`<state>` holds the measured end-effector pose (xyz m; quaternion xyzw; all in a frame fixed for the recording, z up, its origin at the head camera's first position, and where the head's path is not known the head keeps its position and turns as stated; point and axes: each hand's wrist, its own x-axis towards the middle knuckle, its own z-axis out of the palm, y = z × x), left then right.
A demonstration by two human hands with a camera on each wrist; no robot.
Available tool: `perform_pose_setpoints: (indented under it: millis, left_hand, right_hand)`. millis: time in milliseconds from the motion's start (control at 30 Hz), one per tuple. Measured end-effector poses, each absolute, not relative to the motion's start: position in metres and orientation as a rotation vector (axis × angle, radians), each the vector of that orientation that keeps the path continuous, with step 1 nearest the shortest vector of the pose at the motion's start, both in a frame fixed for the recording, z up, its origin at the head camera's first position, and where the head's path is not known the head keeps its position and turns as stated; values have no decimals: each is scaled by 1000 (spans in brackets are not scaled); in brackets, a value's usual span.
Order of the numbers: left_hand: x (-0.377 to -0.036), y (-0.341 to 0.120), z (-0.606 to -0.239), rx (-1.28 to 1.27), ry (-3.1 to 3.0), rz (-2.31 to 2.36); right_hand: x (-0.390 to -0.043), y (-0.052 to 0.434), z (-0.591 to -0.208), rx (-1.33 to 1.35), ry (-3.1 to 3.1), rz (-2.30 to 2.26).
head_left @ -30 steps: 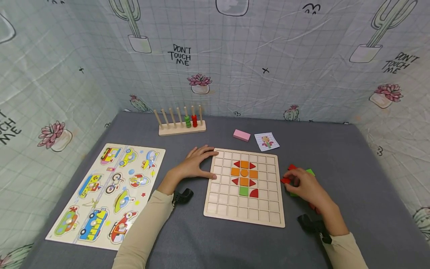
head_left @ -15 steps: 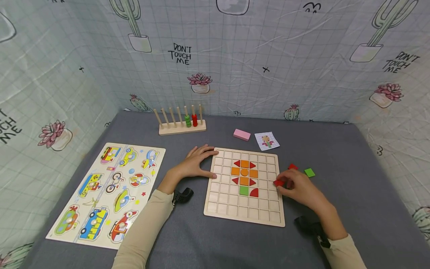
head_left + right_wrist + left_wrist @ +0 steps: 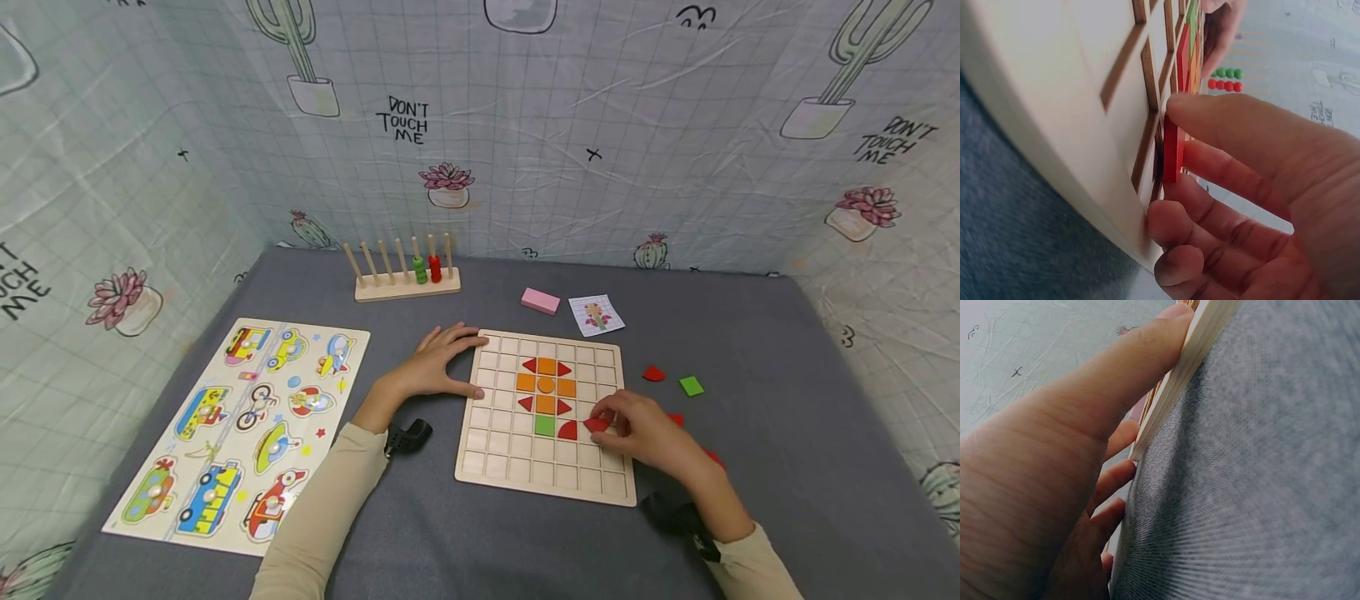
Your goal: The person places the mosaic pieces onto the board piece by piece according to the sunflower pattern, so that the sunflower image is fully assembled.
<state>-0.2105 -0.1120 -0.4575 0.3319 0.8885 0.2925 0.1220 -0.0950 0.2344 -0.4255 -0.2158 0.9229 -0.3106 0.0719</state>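
Note:
A square wooden grid board lies in front of me, with orange squares, an orange circle, small red triangles, a green square and a red quarter-circle tile set in its cells. My right hand pinches another red tile between thumb and fingers, low over the cell to the right of that quarter circle. In the right wrist view, the held red tile stands close to the grid ridges. My left hand rests at the board's left edge, fingers spread, with thumb and index tips on the rim.
Right of the board lie a red tile, a green tile and more red pieces partly behind the right hand. Beyond it are a pink block and a pattern card. A peg stand and vehicle puzzle are left.
My right hand has carried the red tile from the loose pieces leftward over the board. Uncovered loose tiles now show at the right. The left hand has stayed put.

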Motion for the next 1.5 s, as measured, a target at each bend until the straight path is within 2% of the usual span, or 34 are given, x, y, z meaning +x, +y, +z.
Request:
perform_pose_setpoints:
  millis: [833,1500]
  left_hand:
    - [-210,-112,-458,969,2578,881]
    - [-211,-112,-462,971,2589,864]
  right_hand:
    - [-93,223,-433,-624,2737,-979]
    - [-95,234,-421,-656,2767,-989]
